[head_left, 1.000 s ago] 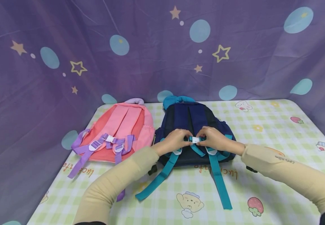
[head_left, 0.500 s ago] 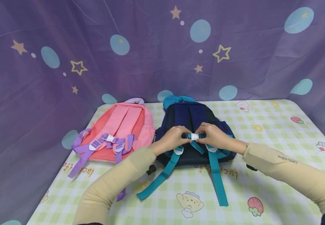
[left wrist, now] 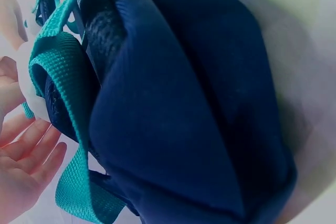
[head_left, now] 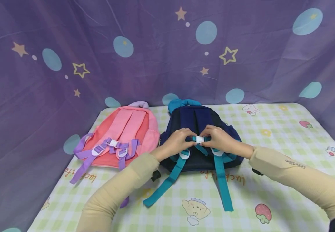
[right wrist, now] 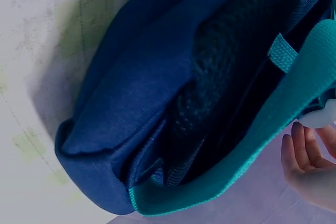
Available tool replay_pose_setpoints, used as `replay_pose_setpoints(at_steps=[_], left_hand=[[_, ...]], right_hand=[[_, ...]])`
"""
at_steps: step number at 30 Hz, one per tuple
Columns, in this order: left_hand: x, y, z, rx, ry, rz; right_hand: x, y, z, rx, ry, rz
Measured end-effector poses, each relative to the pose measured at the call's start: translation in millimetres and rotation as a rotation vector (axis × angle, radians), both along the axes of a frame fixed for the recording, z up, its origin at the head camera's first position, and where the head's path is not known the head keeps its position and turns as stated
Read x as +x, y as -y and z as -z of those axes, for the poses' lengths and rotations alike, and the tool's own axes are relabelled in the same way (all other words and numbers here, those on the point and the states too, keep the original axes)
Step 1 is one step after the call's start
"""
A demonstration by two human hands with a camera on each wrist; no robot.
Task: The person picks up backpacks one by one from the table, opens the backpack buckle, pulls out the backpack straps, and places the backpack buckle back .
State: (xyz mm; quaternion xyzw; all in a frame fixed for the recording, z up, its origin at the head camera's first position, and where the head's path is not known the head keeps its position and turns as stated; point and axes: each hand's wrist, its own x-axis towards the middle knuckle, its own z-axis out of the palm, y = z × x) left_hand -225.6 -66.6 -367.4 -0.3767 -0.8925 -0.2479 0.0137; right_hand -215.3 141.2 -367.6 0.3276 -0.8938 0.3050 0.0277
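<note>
A navy backpack (head_left: 196, 164) lies back-panel up on the table, its teal straps (head_left: 221, 183) trailing toward the front edge. Across its middle runs a teal chest strap with a white buckle (head_left: 200, 139), its two halves together. My left hand (head_left: 176, 141) pinches the buckle's left end with thumb and fingers. From the other side my right hand (head_left: 221, 140) pinches the right end. In the left wrist view the backpack's navy side (left wrist: 157, 103) hides most of the work. The right wrist view shows a looped teal strap (right wrist: 210, 192) with the right hand's fingers (right wrist: 300, 145) beyond it.
A pink backpack (head_left: 115, 129) lies left of the navy one, its purple straps (head_left: 81, 167) joined by a white buckle (head_left: 113, 143). The checkered table cover (head_left: 295, 141) reaches back to a purple patterned curtain (head_left: 167, 64).
Both hands have moved slightly up and to the left with the white buckle, keeping their pinch. The tips of the hanging teal straps have shifted slightly; the pink backpack has stayed still.
</note>
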Motion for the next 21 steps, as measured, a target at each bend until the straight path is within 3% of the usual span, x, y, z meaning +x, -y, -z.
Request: replay_pose_setpoints(at_steps=[21], left_hand=[[3.0,3.1,0.9,0.006,-0.010,-0.007]], right_hand=[[-1.1,2.7,3.5,0.014,-0.116,-0.065]])
